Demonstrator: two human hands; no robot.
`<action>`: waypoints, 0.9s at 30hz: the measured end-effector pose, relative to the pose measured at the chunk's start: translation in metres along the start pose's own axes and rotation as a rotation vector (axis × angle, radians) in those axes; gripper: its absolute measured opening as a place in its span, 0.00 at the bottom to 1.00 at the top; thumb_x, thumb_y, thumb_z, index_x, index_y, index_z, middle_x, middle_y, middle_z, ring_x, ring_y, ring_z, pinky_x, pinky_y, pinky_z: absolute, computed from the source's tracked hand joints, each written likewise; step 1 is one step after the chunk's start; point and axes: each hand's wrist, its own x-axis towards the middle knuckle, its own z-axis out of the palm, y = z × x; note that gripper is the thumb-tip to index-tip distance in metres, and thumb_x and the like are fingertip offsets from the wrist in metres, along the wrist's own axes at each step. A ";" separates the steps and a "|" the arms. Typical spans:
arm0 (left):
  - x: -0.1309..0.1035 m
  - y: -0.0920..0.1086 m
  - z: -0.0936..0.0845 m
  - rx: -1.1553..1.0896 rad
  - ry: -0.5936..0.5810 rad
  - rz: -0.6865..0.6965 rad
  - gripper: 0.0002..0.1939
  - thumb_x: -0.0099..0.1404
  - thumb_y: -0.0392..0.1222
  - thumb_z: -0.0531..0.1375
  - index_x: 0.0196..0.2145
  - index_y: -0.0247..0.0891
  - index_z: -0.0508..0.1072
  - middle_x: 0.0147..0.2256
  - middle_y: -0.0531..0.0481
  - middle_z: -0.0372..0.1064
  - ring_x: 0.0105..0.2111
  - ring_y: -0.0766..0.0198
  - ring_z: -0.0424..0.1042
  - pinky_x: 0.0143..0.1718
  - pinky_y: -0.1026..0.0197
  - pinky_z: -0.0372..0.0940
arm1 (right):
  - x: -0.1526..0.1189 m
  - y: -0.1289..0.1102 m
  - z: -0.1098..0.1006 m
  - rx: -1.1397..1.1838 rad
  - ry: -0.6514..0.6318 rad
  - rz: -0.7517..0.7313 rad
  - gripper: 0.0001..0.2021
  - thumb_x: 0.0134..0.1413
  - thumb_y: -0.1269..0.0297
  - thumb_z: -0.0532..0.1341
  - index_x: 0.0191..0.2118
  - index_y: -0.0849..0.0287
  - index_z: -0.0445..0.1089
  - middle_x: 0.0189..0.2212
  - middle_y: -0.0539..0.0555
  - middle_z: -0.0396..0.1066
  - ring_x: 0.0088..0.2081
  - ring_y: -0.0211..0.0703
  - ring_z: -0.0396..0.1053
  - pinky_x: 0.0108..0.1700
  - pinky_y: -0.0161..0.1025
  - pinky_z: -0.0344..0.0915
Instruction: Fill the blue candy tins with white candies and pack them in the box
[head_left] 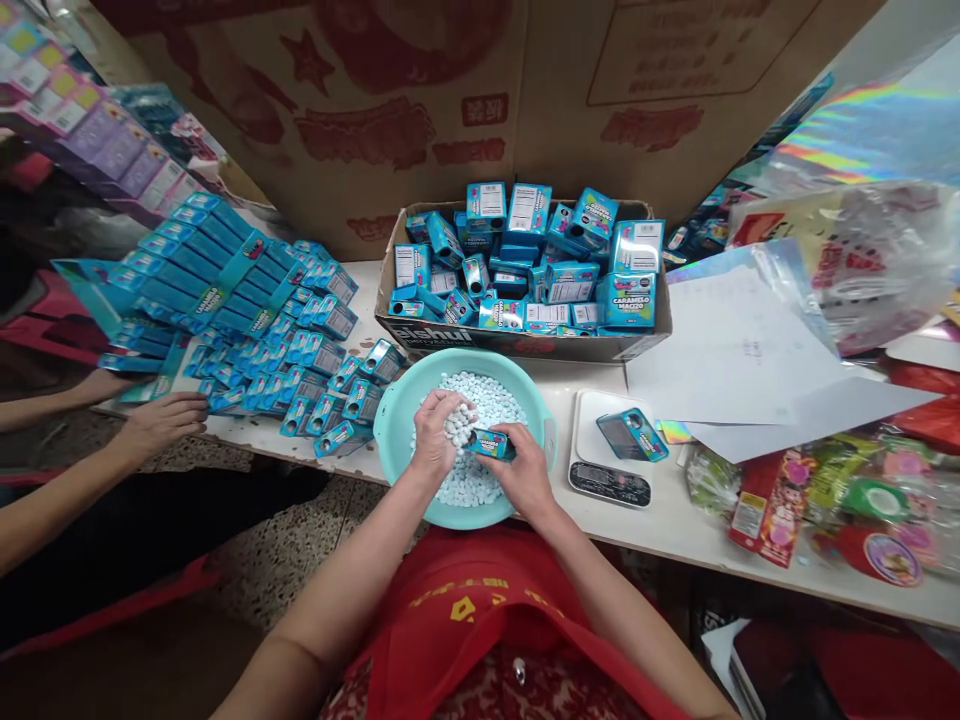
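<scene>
A light turquoise basin (390,440) stands in front of me, holding many small pale candies (491,395). Over it my left hand (436,432) is cupped round a small heap of the candies, its fingers curled. My right hand (525,470) grips a small blue candy box (491,443), tilted with one end toward the left hand's candies. The box and the heap meet closely; whether candies are entering it I cannot tell. To the right, another blue box (634,436) lies on a white digital scale (609,480).
Behind the basin a carton (517,345) is filled with blue boxes, backed by a large cardboard box (480,120). More small boxes (322,370) crowd the table's left, beside a co-worker's hand (169,428). Papers (742,340) and packaged sweets (780,505) lie right.
</scene>
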 end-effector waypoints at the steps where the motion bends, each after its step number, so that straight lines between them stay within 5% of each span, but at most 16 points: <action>1: 0.000 0.002 0.004 -0.004 0.025 0.024 0.12 0.51 0.44 0.64 0.24 0.36 0.65 0.24 0.52 0.68 0.25 0.66 0.70 0.27 0.64 0.66 | 0.000 -0.003 0.000 0.009 0.000 -0.012 0.12 0.46 0.64 0.65 0.39 0.55 0.68 0.37 0.53 0.69 0.42 0.47 0.68 0.44 0.43 0.64; 13: 0.004 0.009 0.014 0.065 0.042 0.028 0.13 0.52 0.46 0.64 0.28 0.36 0.66 0.25 0.54 0.68 0.22 0.68 0.70 0.23 0.66 0.65 | 0.004 -0.010 -0.006 0.084 0.045 0.070 0.14 0.42 0.63 0.67 0.37 0.55 0.68 0.35 0.51 0.69 0.40 0.46 0.67 0.44 0.42 0.63; 19: 0.002 0.004 0.013 0.166 -0.086 0.027 0.12 0.54 0.46 0.63 0.31 0.36 0.69 0.33 0.48 0.73 0.28 0.65 0.73 0.28 0.63 0.68 | 0.005 -0.006 0.000 0.126 0.039 0.175 0.15 0.40 0.62 0.68 0.37 0.55 0.68 0.36 0.52 0.69 0.42 0.48 0.67 0.46 0.45 0.62; 27: 0.005 0.003 0.016 0.140 -0.056 0.177 0.10 0.57 0.45 0.62 0.28 0.36 0.67 0.22 0.55 0.66 0.19 0.70 0.67 0.22 0.67 0.62 | 0.005 -0.020 -0.007 0.135 0.084 0.103 0.15 0.42 0.61 0.67 0.38 0.55 0.69 0.37 0.52 0.69 0.43 0.48 0.67 0.47 0.44 0.62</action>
